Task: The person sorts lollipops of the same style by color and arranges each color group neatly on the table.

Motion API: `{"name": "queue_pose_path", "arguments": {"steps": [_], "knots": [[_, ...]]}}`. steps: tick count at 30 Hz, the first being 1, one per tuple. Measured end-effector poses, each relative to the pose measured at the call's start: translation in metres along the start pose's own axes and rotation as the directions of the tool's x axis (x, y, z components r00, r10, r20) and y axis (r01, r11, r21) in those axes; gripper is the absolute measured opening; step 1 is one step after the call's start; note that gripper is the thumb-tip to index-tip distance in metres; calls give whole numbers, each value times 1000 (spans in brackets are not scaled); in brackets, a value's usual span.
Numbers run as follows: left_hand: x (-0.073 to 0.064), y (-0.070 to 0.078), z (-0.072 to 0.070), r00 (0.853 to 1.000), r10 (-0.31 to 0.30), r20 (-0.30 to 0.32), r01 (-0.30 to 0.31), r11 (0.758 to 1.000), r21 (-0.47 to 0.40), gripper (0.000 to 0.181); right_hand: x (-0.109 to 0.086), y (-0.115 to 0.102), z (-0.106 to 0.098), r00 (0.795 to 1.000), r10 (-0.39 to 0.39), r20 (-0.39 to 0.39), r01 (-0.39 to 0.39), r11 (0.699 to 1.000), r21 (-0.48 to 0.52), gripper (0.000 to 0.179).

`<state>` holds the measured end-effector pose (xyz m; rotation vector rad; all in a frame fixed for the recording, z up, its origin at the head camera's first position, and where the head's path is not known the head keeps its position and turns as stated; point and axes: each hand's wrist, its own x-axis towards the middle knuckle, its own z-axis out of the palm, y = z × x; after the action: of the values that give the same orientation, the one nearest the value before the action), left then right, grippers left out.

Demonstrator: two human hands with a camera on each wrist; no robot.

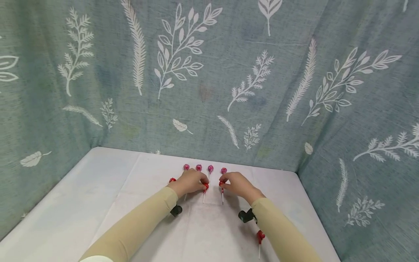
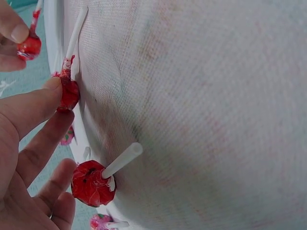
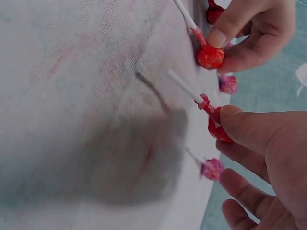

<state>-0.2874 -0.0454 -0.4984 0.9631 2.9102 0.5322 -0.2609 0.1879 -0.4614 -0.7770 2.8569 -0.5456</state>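
My left hand [image 1: 190,181] pinches a red-wrapped lollipop [image 2: 70,93] between thumb and forefinger, its white stick pointing toward me. A short way to the right, my right hand [image 1: 240,185] pinches another red lollipop [image 3: 218,125] the same way; its stick also points toward me and appears lifted off the cloth. A third red lollipop [image 2: 93,184] lies beside the left hand's other fingers. Beyond both hands several pink lollipops [image 1: 210,168] lie in a row, some sticks hidden by the left hand. One more red lollipop [image 1: 260,235] lies near the right forearm.
A white cloth [image 1: 209,233] covers the table. Grey-green curtains with white leaf prints [image 1: 209,109] stand behind the table and along its sides. Dark wrist cameras [image 1: 246,215] sit under both wrists, close above the cloth.
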Motion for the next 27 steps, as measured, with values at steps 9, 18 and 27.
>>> {"name": "queue_pose_path", "arguments": {"steps": [9,18,27], "knots": [[-4,4,-3,1000,-4,-1,4,1000,-19,16,10,-2,12,998,50,40,-49,999,-8,19],[-4,7,-4,999,-35,7,35,999,-30,15,9,-1,14,999,49,23,-49,999,-1,18],[-4,4,-3,999,-42,23,43,999,-13,15,-1,-3,5,997,70,17,-71,997,27,31]]}}
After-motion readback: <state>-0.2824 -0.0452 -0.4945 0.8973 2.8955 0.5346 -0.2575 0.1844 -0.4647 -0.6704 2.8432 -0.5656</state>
